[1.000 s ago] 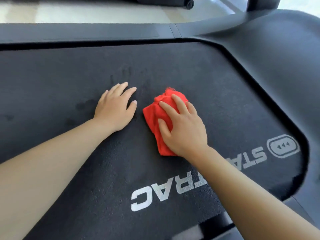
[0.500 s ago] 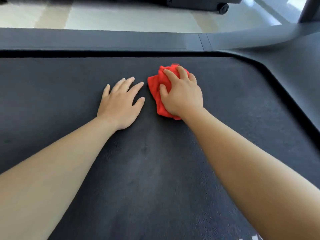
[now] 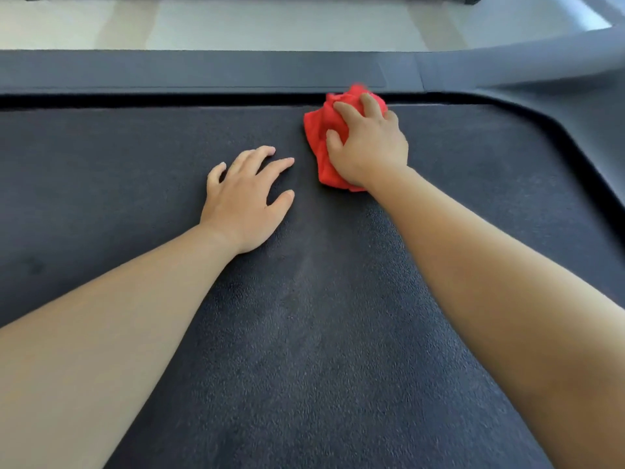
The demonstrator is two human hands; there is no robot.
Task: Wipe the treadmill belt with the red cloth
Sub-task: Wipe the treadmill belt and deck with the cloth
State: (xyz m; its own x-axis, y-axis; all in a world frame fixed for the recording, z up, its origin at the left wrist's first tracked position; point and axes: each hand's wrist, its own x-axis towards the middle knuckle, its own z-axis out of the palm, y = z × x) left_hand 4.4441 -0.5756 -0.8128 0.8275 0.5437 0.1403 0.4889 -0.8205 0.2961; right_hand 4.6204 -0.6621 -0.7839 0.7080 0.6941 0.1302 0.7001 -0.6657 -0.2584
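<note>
The black textured treadmill belt [image 3: 304, 333] fills most of the view. A bunched red cloth [image 3: 321, 137] lies on it at its far edge, right of centre. My right hand [image 3: 368, 147] presses on the cloth with fingers curled over its top, hiding much of it. My left hand [image 3: 247, 198] rests flat on the belt with fingers spread, just left of and nearer than the cloth, holding nothing.
A dark grey side rail [image 3: 203, 72] runs along the belt's far edge, with a dark gap between them. The grey treadmill housing [image 3: 595, 106] curves around the belt's right end. Beyond the rail lies a pale floor [image 3: 270, 25].
My right hand has pushed the red cloth away from me across the belt, up to its far edge. My left hand stays flat on the belt. The view has shifted forward; the white logo is gone.
</note>
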